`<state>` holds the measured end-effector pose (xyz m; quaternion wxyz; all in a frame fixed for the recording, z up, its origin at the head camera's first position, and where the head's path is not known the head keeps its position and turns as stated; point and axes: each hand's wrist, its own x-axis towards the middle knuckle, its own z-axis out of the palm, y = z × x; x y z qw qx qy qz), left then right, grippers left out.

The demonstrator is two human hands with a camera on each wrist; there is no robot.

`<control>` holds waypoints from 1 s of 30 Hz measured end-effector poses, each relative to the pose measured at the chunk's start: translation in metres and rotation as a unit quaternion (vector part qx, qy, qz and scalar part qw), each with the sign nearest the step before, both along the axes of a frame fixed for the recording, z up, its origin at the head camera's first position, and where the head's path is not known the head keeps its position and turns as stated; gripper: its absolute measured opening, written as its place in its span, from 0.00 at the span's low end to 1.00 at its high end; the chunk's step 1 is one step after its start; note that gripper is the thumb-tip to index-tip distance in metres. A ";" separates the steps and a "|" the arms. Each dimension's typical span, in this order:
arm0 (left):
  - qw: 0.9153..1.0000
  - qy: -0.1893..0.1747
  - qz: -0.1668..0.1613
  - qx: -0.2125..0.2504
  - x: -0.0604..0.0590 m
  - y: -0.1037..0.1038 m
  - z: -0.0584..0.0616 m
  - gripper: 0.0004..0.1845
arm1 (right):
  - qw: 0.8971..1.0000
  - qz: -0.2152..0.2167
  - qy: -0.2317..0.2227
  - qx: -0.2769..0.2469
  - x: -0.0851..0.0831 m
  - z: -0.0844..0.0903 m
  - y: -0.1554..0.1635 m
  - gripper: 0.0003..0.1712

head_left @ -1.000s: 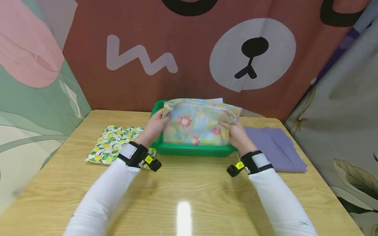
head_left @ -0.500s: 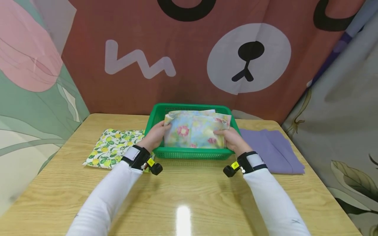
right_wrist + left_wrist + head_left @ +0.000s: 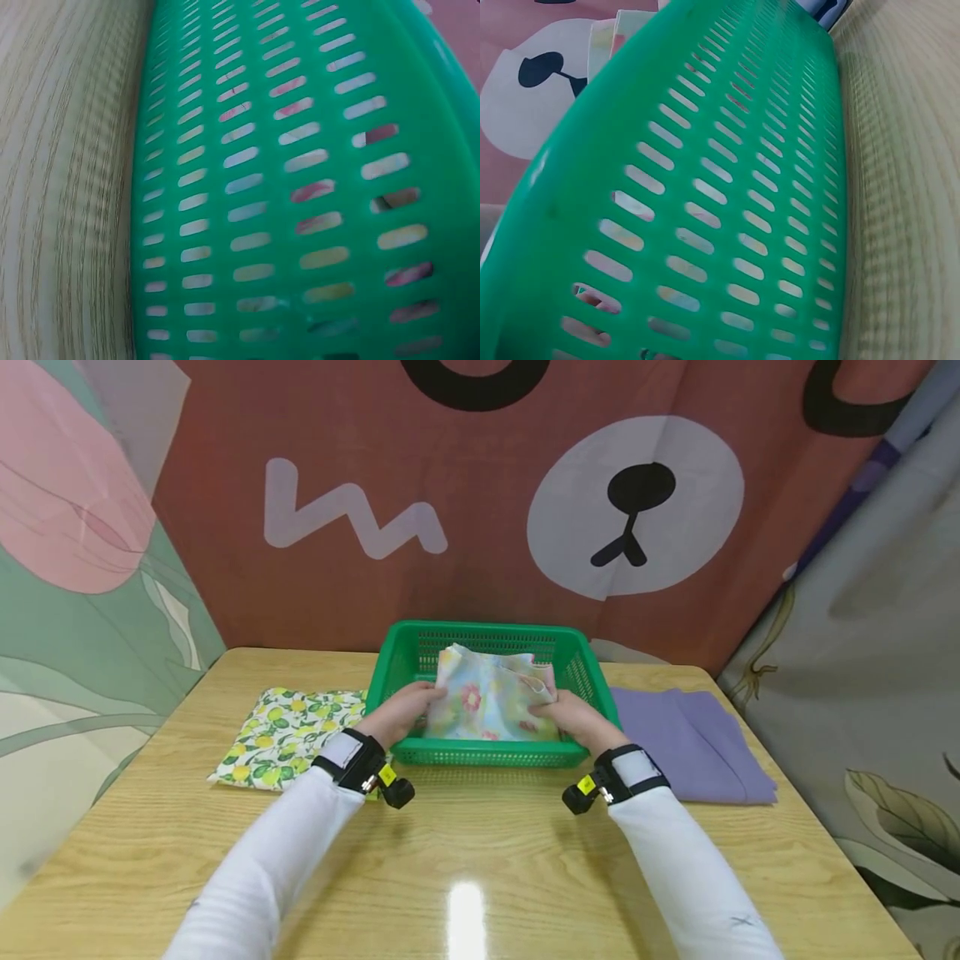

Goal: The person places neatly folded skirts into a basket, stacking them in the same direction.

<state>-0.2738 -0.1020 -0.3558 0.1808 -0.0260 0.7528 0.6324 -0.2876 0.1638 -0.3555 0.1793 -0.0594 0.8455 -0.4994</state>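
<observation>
A folded pastel cloth [image 3: 487, 697] with pink flowers is down inside the green plastic basket [image 3: 491, 752]. My left hand [image 3: 405, 708] grips its left edge, the thumb on the near side. At the right edge my right hand [image 3: 577, 718] pinches the cloth, whose top layers bunch and curl there. Both hands reach over the basket's side rims, with fingers partly hidden behind the fabric. The left wrist view is filled by the slotted basket wall [image 3: 705, 195], cloth showing through the slots. Likewise, the right wrist view shows the wall [image 3: 277, 180] with patches of cloth behind it.
A lemon-print folded cloth [image 3: 288, 735] lies on the wooden table [image 3: 480, 843] left of the basket. To the right lies a folded purple cloth [image 3: 693, 743]. A curtain with a bear print [image 3: 487, 568] hangs behind the table's back edge.
Both hands have lowered the flowered cloth into the basket and come closer together. The cloth has bunched narrower between them, and more of the basket's back wall shows.
</observation>
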 end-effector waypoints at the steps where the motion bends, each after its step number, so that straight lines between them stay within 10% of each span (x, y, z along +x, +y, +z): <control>1: 1.000 -0.003 -0.008 -0.002 0.000 0.000 0.000 0.28 | 1.000 0.009 -0.002 0.011 0.000 0.000 -0.001 0.26; 18: 0.997 -0.037 -0.074 0.002 -0.001 0.001 0.004 0.29 | 0.980 0.144 -0.067 0.122 0.000 0.004 -0.006 0.28; 30: 0.994 -0.053 -0.096 0.004 -0.008 0.000 -0.003 0.33 | 0.972 0.158 -0.041 0.170 -0.006 -0.001 -0.006 0.28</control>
